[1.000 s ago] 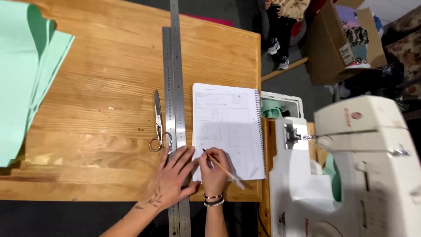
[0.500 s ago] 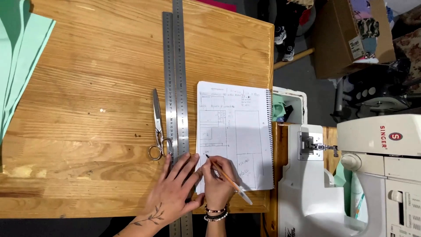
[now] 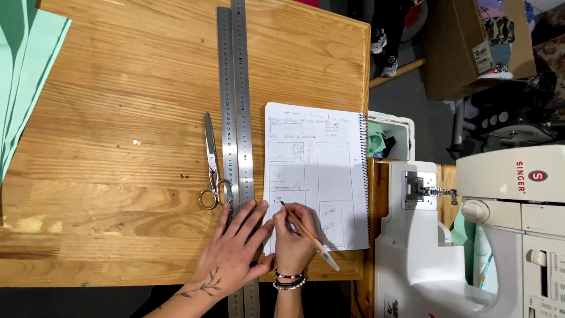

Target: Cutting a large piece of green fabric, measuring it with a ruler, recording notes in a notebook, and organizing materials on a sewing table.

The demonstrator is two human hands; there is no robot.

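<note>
Unmoved, right hand (image 3: 294,241) keeps pencil (image 3: 303,231) on notebook (image 3: 329,153).

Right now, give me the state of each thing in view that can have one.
Notebook: open, flat on the wooden table.
Scissors: blades closed, lying left of the rulers.
Metal rulers: two, flat, side by side.
Pencil: in the right hand, tip on the page.
Left hand: flat, fingers spread over the rulers.
Green fabric: lying at the table's left edge.
Sewing machine: nobody touching it.
</note>
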